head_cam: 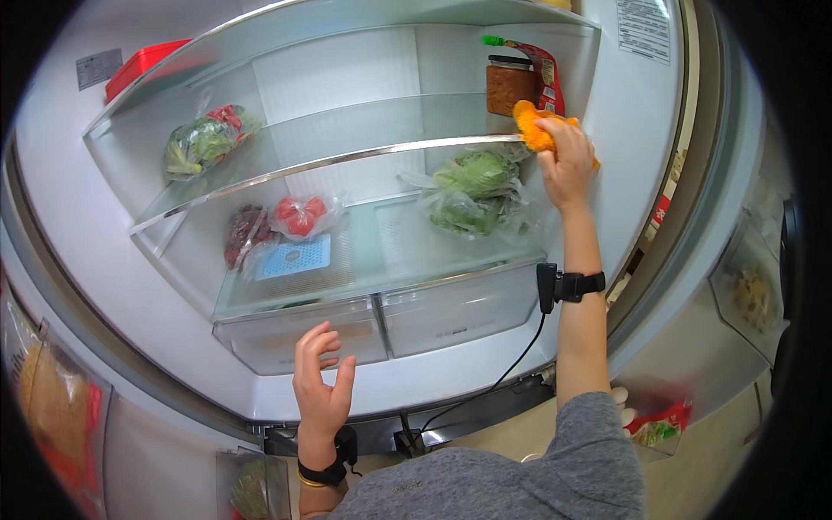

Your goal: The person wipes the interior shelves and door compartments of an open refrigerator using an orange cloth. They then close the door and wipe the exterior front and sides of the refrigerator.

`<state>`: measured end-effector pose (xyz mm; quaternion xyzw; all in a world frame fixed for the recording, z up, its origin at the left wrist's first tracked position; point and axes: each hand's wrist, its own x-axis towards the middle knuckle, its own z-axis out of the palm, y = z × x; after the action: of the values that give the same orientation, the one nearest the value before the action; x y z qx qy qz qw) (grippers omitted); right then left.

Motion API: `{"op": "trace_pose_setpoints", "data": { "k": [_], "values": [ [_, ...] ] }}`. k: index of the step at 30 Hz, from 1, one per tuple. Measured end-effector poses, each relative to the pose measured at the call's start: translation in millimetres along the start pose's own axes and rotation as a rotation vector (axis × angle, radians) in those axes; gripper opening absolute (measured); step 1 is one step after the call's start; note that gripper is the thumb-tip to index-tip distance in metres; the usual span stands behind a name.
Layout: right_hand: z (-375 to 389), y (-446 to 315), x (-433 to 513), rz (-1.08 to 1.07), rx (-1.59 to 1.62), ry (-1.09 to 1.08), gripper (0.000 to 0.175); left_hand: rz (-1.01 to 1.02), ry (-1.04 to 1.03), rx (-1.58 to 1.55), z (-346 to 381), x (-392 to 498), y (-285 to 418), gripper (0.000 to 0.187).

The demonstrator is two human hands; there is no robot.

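My right hand [567, 156] grips an orange fluffy cloth [534, 129] against the right end of the middle glass shelf's metal front trim [403, 147] in an open fridge. Just behind the cloth stand a black-lidded glass jar [510, 84] with brown contents and a red spout pouch [550, 78] with a green cap. Below that shelf, bagged leafy greens [478, 188] lie near my right wrist. My left hand [323, 377] is raised in front of the lower drawers with fingers apart and slightly curled, holding nothing.
Bagged greens [205, 140] lie at the middle shelf's left. Lower down are bagged red produce [300, 214], a bag of dark red fruit [248, 231] and a light-blue perforated mat [296, 257]. Two clear drawers [461, 312] sit beneath. Open doors with filled bins flank me; a cable hangs from my right wrist strap.
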<state>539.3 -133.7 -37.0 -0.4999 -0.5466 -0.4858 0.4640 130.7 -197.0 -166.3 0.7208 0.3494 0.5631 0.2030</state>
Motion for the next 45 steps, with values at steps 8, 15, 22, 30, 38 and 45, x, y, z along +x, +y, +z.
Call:
{"op": "trace_pose_setpoints", "data": {
  "k": [8,15,22,30,38,45],
  "values": [
    [10,-15,-12,0.159,0.082,0.295,0.036,-0.098,0.078,0.073,-19,-29,4,0.034],
    [-18,-126,-91,1.422,2.024,0.177,0.038,-0.248,0.013,-0.033,-16,-40,2,0.035],
    [-19,-225,-139,1.387,2.634,-0.758,0.04,-0.456,-0.004,-0.629,-21,-37,-18,0.042],
    [-12,-308,-161,0.958,1.658,-0.925,0.032,-0.357,0.407,-0.266,-34,-47,-26,0.024],
    [-13,-405,-162,0.883,1.982,-0.876,0.039,-0.262,0.138,-0.056,-76,-95,-16,0.054],
    [107,-476,56,0.297,1.915,-0.009,0.032,-0.333,0.335,0.273,-131,-138,8,0.043]
  ]
}}
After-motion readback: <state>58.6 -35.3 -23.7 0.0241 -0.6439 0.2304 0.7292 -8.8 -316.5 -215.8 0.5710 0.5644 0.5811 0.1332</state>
